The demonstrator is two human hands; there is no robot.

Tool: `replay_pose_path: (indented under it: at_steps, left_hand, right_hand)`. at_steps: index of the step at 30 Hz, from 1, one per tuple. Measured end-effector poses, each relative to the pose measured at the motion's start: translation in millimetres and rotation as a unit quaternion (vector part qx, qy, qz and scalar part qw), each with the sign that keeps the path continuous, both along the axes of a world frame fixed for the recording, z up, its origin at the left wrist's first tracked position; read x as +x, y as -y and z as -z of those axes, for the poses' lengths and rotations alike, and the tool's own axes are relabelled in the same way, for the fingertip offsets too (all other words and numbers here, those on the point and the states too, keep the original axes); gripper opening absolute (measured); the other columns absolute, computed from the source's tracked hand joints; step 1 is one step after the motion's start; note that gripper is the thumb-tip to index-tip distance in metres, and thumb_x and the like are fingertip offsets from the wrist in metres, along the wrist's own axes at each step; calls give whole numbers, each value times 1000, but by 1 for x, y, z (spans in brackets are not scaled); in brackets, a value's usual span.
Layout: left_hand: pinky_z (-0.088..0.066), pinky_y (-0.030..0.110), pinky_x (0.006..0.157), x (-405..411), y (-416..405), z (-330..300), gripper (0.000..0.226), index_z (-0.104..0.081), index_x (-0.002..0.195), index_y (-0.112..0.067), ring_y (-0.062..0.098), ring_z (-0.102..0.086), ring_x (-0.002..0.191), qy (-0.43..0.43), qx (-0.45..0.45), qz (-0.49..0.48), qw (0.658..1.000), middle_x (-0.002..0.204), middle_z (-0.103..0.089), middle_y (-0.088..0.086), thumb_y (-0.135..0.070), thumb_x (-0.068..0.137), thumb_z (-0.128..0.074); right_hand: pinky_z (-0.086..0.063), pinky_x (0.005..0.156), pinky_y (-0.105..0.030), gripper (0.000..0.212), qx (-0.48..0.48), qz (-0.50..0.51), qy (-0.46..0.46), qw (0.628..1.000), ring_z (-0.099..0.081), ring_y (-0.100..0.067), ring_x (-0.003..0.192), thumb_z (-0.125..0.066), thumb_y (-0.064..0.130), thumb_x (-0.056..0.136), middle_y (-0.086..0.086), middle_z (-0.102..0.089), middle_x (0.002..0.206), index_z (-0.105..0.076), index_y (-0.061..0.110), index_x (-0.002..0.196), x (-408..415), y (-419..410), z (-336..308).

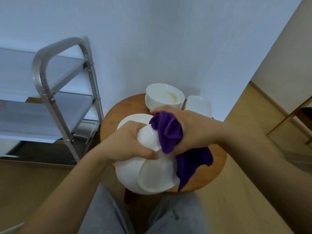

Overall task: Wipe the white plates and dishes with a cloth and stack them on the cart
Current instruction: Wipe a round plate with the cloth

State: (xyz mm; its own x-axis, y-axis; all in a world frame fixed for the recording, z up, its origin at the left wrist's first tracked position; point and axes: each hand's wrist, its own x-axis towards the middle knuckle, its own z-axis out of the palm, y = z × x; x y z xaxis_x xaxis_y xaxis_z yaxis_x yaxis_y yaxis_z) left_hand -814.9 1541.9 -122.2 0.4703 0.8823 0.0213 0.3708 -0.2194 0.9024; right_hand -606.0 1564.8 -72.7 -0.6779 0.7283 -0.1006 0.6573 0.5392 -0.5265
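My left hand (128, 144) grips a small white dish (148, 139) above the round wooden table (217, 166). My right hand (187, 127) holds a bunched purple cloth (168, 130) pressed against that dish, and the cloth's loose end hangs down to the right. Below my hands lie large white plates (133, 173) with a smaller white dish (155, 176) on top. A stack of several white bowls (164, 97) stands at the table's far side, the top one stained yellow. A white rectangular dish (199, 105) sits beside it.
A steel cart (49, 97) with bare shelves stands to the left of the table against the white wall. My knees in grey trousers (108, 215) are below the table edge. Wooden floor lies on the right.
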Motion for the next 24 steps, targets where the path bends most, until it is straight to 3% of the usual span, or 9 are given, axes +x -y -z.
replay_pose_path:
  at_steps: [2, 6, 10, 13, 15, 17, 20, 22, 24]
  left_hand:
    - [-53, 17, 65, -5, 4, -5, 44, -66, 92, -29, 2, -65, 84, 28, 27, -14, 999, 90, -71, -15, -21, 55, -88]
    - [-52, 14, 62, -11, 9, -8, 52, -66, 90, -28, 3, -67, 85, 144, 19, -31, 989, 90, -72, -17, -34, 41, -81]
    - [-56, 23, 62, -15, 6, 0, 50, -74, 87, -24, 18, -70, 86, 266, -20, -25, 964, 93, -74, 0, -26, 38, -85]
    - [-56, 27, 56, -15, 2, 8, 48, -76, 81, -24, 19, -71, 77, 375, -35, -86, 922, 85, -74, 3, -20, 34, -86]
    - [-56, 29, 57, -9, 0, 10, 61, -72, 88, -21, 21, -71, 81, 418, -53, -118, 899, 89, -74, 4, -24, 30, -91]
    - [-57, 30, 58, 1, 0, 12, 73, -65, 98, -17, 21, -70, 85, 455, -68, -166, 872, 91, -73, 2, -25, 31, -91]
    - [-57, 30, 57, 19, 3, 15, 62, -60, 97, -20, 19, -70, 83, 490, -81, -217, 840, 85, -73, -4, -20, 39, -83]
    - [-58, 33, 59, 19, 7, 16, 71, -59, 102, -21, 22, -70, 87, 496, -119, -188, 839, 91, -73, 0, -31, 37, -87]
    - [-59, 36, 64, 3, 9, 13, 92, -60, 112, -16, 26, -69, 89, 515, -199, -100, 828, 99, -72, 7, -45, 30, -92]
  right_hand:
    - [-51, 76, -11, 83, -34, 51, -76, 995, -52, 8, 103, -87, 45, 48, 31, -52, 110, -39, 54, 115, 8, 0, 0]
    - [-52, 86, -26, 96, -21, 199, -241, 950, -60, -8, 101, -82, 52, 33, 8, -61, 109, -51, 26, 120, 20, 3, 15]
    - [-51, 76, -16, 87, -33, 254, -359, 897, -63, -4, 95, -82, 48, 36, 8, -63, 107, -52, 30, 115, 26, 13, 31]
    - [-54, 75, -26, 88, -90, 307, -494, 808, -66, -18, 95, -82, 37, 43, -6, -65, 108, -51, 14, 122, 25, 21, 50]
    - [-55, 76, -30, 87, -99, 345, -562, 745, -66, -23, 95, -83, 30, 46, -10, -65, 108, -50, 9, 123, 16, 27, 64]
    - [-55, 75, -30, 74, -108, 368, -624, 681, -66, -25, 94, -82, 27, 56, -9, -66, 106, -52, 10, 121, -1, 33, 80]
    - [-56, 72, -31, 65, -129, 404, -683, 594, -68, -23, 90, -84, 25, 60, -6, -69, 100, -55, 14, 117, -19, 36, 94]
    - [-56, 72, -35, 63, -155, 405, -681, 590, -68, -24, 87, -83, 25, 58, -6, -69, 97, -57, 14, 114, -12, 33, 89]
    - [-55, 70, -34, 64, -190, 391, -640, 634, -69, -25, 86, -86, 26, 56, -9, -70, 96, -60, 13, 112, 6, 27, 79]
